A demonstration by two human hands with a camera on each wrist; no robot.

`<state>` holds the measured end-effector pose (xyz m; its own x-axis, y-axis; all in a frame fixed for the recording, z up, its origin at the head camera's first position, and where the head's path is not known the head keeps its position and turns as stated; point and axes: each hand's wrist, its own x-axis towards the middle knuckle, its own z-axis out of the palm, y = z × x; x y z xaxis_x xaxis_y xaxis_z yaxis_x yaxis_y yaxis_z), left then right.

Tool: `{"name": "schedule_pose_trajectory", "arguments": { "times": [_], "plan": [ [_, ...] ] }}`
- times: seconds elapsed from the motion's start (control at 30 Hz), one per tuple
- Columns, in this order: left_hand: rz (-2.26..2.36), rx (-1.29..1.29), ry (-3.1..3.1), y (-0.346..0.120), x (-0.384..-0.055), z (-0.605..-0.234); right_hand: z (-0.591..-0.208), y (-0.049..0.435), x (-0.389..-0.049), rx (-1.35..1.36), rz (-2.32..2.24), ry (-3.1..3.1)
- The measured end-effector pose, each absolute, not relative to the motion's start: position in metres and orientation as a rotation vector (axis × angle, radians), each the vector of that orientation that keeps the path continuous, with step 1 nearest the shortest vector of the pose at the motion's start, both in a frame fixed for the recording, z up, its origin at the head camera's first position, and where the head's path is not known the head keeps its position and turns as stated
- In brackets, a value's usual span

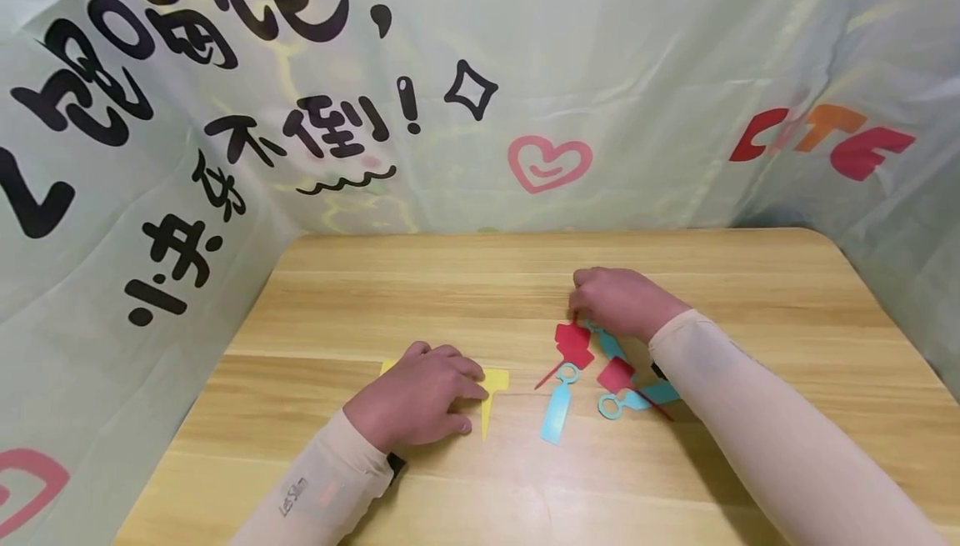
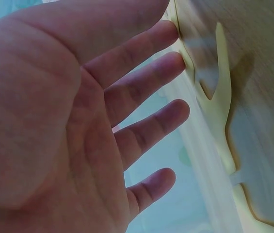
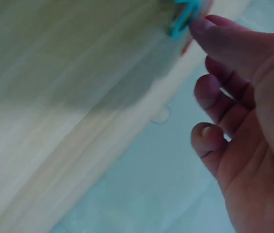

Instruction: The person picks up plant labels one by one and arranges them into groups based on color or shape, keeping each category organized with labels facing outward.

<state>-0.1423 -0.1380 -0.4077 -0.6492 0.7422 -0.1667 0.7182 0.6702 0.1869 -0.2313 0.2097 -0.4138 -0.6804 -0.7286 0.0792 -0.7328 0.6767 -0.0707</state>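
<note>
Yellow tags (image 1: 495,380) – showing either side of your left hand (image 1: 420,396), its fingers loose and spread. Red tags (image 1: 576,353) and blue tags (image 1: 556,418) – mixed on the table (image 1: 375,296), some overlapping, by your right hand (image 1: 633,303); thumb and forefinger close together, but blur hides whether they grip one. Best lifted singly, lest neighbours drag.

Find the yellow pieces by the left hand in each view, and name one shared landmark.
Head: yellow pieces below centre, partly covered by the left hand.
Left wrist: yellow pieces on the right side.
Right wrist: not in view.
Landmark: wooden tabletop, in all three.
</note>
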Motion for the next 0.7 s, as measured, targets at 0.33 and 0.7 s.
{"name": "schedule_pose_trajectory", "arguments": {
  "times": [0.33, 0.7],
  "plan": [
    [0.160, 1.198, 2.655, -0.1376, -0.1431, -0.4066, -0.4163, 0.2023, -0.2371, 1.354, 0.055, -2.714],
    [0.175, 1.200, 2.654, -0.1378, -0.1428, -0.4073, -0.4139, 0.2076, -0.2380, 1.313, -0.106, -2.826]
  ]
}}
